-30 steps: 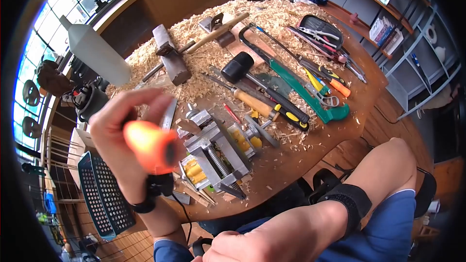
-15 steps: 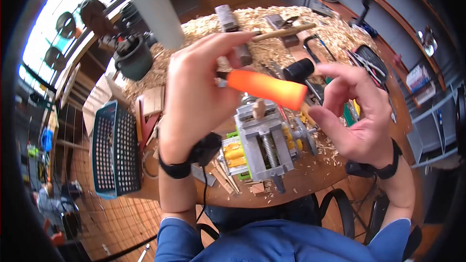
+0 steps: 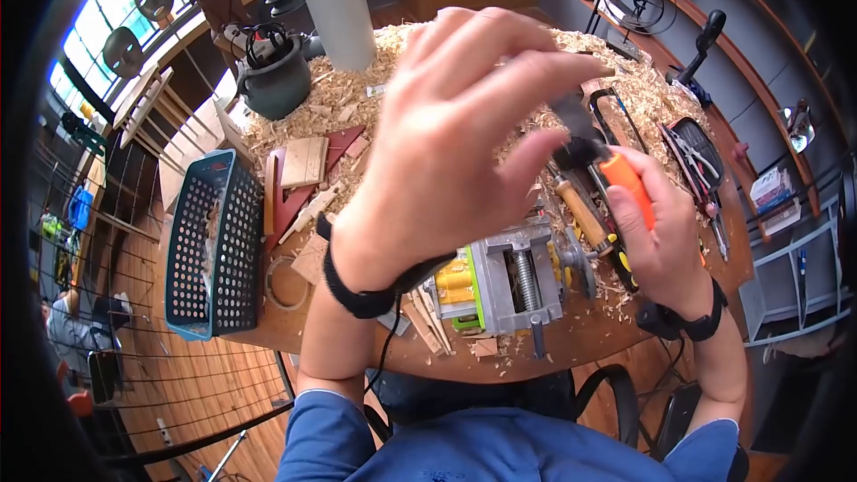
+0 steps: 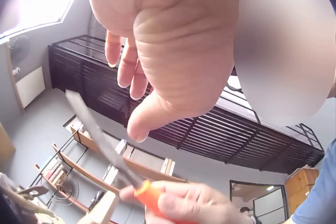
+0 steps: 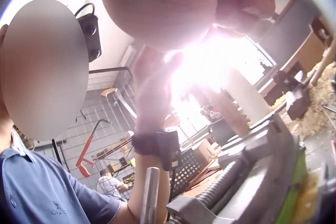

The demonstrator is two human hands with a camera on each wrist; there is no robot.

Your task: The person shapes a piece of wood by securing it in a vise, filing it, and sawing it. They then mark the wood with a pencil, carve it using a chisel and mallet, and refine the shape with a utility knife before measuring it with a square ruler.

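Note:
The right hand [image 3: 656,245] grips the orange handle [image 3: 628,186] of a tool; in the left wrist view the orange handle [image 4: 152,196] carries a long grey blade [image 4: 100,136] that points up and left. Raised over the bench, the left hand [image 3: 455,138] has its fingers extended and holds nothing; its palm [image 4: 184,50] faces the left wrist camera. Below the hands a metal vise [image 3: 518,281] stands on the bench, its upper part hidden behind the left hand.
Left of the vise are a perforated basket [image 3: 223,259], a wood block [image 3: 304,162] and a tape-like ring [image 3: 287,284]. A dark pot [image 3: 277,80] and a white bottle [image 3: 335,9] stand behind. Wood shavings, a wooden-handled tool [image 3: 582,212] and a tray of pliers [image 3: 696,147] lie right.
The orange-handled tool has passed from the left hand to the right hand, which has closed round it. The left hand has let go and opened. The head view has shifted.

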